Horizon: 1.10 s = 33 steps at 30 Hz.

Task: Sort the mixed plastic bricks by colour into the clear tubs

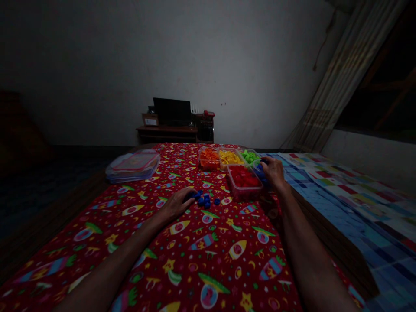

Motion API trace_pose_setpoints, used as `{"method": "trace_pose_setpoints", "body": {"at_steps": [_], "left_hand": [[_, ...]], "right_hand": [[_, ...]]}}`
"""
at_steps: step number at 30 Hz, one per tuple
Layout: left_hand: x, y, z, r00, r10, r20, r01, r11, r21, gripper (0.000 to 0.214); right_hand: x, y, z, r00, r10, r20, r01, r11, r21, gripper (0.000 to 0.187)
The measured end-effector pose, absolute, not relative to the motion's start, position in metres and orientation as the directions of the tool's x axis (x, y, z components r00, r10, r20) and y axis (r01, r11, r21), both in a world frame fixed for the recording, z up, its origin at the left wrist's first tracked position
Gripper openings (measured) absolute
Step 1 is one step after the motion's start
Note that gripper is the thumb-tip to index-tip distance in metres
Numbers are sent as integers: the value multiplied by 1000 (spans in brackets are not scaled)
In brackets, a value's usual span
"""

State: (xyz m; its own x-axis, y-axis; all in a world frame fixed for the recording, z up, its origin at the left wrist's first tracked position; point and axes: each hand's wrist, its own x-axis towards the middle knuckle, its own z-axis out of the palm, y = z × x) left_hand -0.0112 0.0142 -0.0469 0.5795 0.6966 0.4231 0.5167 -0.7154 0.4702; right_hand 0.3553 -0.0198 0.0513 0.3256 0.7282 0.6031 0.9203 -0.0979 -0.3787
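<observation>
My left hand (178,201) rests palm down on the red rocket-print cloth (208,255), its fingers curled at a small heap of loose blue pieces (205,200). My right hand (273,171) reaches to the right of the clear tub of red pieces (244,177), its fingers closed among blue pieces (261,172) in a tub that the hand mostly hides. Behind stand tubs of orange pieces (209,158), yellow pieces (229,157) and green pieces (249,156).
A stack of clear lids (134,166) lies at the far left of the cloth. A patchwork blue mat (351,195) covers the floor to the right. A low wooden desk with a dark monitor (172,115) stands against the back wall. The room is dim.
</observation>
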Motion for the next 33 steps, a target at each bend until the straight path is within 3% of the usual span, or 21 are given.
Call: {"method": "trace_pose_setpoints", "body": {"at_steps": [6, 8, 11, 13, 16, 18, 21, 24, 28, 33], "left_hand": [[-12, 14, -47, 576, 697, 428, 521, -716, 465, 29], [-12, 13, -47, 576, 695, 430, 519, -718, 464, 31], [-11, 13, -47, 577, 700, 420, 526, -713, 464, 31], [-11, 12, -47, 577, 703, 416, 529, -709, 466, 32], [-10, 11, -46, 575, 701, 421, 521, -711, 472, 32], [-10, 10, -46, 573, 699, 428, 515, -713, 475, 31], [-11, 10, -46, 577, 693, 431, 514, -719, 468, 31], [-11, 10, -48, 576, 685, 445, 511, -728, 458, 32], [-10, 10, -48, 578, 687, 440, 514, -726, 458, 31], [-9, 7, -44, 585, 691, 424, 514, -721, 465, 30]], "right_hand": [[363, -27, 58, 423, 695, 582, 898, -232, -374, 32], [344, -29, 67, 372, 709, 599, 915, -173, -364, 32], [300, -32, 75, 149, 805, 574, 941, 63, -332, 29], [268, -36, 71, -75, 883, 464, 925, 235, -298, 25], [229, -43, 54, -297, 932, 207, 914, 340, -219, 19], [215, -48, 39, -374, 924, 73, 913, 381, -142, 18], [210, -48, 19, -415, 910, -1, 908, 414, -59, 19], [215, -42, 7, -410, 909, 73, 908, 414, -60, 20], [218, -31, 0, -379, 886, 265, 882, 433, -185, 19], [205, -33, -9, -453, 848, 277, 783, 526, -331, 24]]}}
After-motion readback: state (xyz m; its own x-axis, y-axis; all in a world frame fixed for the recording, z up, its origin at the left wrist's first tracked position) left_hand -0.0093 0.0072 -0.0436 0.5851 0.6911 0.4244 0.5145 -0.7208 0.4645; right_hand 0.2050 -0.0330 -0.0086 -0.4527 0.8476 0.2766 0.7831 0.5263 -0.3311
